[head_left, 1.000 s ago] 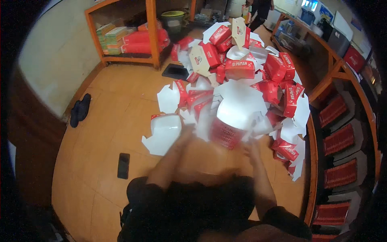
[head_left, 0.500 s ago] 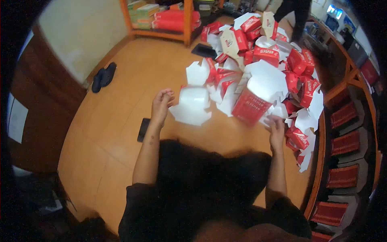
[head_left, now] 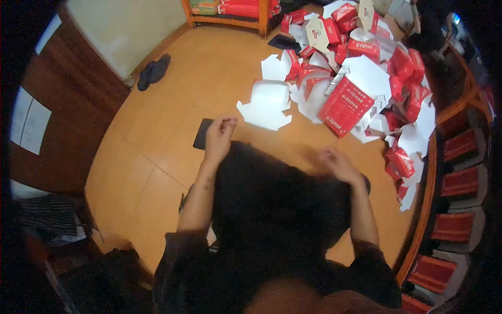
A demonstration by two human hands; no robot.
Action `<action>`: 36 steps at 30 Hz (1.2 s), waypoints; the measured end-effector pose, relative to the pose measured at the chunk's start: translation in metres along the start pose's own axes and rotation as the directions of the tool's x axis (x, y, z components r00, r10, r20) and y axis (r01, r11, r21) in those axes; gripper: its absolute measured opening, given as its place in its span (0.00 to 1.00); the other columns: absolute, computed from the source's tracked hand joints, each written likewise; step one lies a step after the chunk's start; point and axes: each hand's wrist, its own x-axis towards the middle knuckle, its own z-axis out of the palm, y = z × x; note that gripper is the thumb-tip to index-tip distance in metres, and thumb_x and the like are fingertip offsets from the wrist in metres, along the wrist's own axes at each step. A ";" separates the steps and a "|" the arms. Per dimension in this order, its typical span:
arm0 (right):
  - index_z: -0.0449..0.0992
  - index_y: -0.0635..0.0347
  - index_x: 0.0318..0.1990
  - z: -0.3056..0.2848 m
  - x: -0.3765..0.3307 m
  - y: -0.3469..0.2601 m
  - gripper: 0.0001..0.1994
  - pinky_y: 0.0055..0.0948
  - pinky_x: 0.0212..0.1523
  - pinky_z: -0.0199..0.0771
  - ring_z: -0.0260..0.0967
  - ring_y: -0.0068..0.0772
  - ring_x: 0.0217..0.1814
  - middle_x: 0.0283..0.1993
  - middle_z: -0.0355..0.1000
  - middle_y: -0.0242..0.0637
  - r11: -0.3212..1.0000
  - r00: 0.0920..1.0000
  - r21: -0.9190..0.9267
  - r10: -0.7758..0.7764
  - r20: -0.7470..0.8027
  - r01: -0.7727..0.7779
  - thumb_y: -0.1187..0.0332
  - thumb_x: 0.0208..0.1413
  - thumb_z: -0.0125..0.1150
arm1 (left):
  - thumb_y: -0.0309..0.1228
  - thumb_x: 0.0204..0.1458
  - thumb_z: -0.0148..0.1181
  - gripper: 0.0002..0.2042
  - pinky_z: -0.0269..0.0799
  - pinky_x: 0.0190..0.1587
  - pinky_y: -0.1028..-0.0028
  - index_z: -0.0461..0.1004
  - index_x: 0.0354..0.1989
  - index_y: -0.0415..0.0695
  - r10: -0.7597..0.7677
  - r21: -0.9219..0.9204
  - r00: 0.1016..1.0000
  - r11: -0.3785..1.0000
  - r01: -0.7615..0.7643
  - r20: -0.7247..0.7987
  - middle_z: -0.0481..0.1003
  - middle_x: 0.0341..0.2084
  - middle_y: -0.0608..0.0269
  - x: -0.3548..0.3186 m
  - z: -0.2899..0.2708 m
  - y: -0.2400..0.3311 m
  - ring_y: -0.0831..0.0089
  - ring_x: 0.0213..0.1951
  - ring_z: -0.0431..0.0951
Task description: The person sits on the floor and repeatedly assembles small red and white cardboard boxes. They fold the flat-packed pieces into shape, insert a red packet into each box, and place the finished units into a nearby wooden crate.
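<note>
Above my dark-clothed lap, my left hand [head_left: 220, 137] is raised with its fingers curled in, and nothing shows in it. My right hand [head_left: 337, 163] is apart from the boxes; its fingers are bent and smeared by motion. Beyond it a red and white paper food box [head_left: 346, 106] lies tilted at the near edge of the pile, red printed side up and white flaps spread. To its left an opened box [head_left: 270, 97] shows its white inside, flaps out on the floor.
A large heap of red and white boxes [head_left: 364, 48] covers the far right. A dark phone [head_left: 203, 134] lies by my left hand, and black slippers [head_left: 153, 72] farther left. Red and grey stacks [head_left: 460, 184] line the right side. A wooden shelf [head_left: 230, 22] stands at the back.
The blurred red box near my right hand has come to rest against the pile. My right hand has drawn back from it toward my lap. The whole view has shifted.
</note>
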 end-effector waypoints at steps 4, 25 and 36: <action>0.74 0.62 0.50 -0.008 0.039 -0.007 0.13 0.30 0.45 0.72 0.70 0.25 0.40 0.40 0.76 0.33 0.972 0.984 -0.158 -0.177 0.000 0.175 0.64 0.63 0.57 | 0.34 0.60 0.58 0.15 0.72 0.44 0.74 0.71 0.51 0.38 0.063 0.062 0.989 0.995 -0.072 0.137 0.75 0.46 0.59 0.044 0.001 0.009 0.75 0.42 0.75; 0.73 0.64 0.45 0.030 0.149 0.126 0.16 0.44 0.46 0.74 0.75 0.48 0.43 0.38 0.76 0.49 1.000 0.995 0.000 -0.013 -0.097 0.013 0.61 0.57 0.60 | 0.32 0.55 0.52 0.23 0.72 0.54 0.55 0.63 0.61 0.47 -0.272 0.940 0.900 0.100 -0.326 0.341 0.73 0.53 0.48 0.314 0.197 -0.139 0.52 0.52 0.76; 0.63 0.65 0.60 0.070 0.096 -0.033 0.28 0.42 0.58 0.69 0.70 0.50 0.57 0.54 0.70 0.53 0.848 0.779 0.080 -0.438 -0.449 0.523 0.63 0.56 0.64 | 0.16 0.49 0.50 0.43 0.57 0.66 0.56 0.28 0.69 0.37 0.197 0.234 0.979 0.955 -0.180 -0.051 0.50 0.64 0.36 0.031 0.129 0.024 0.48 0.65 0.59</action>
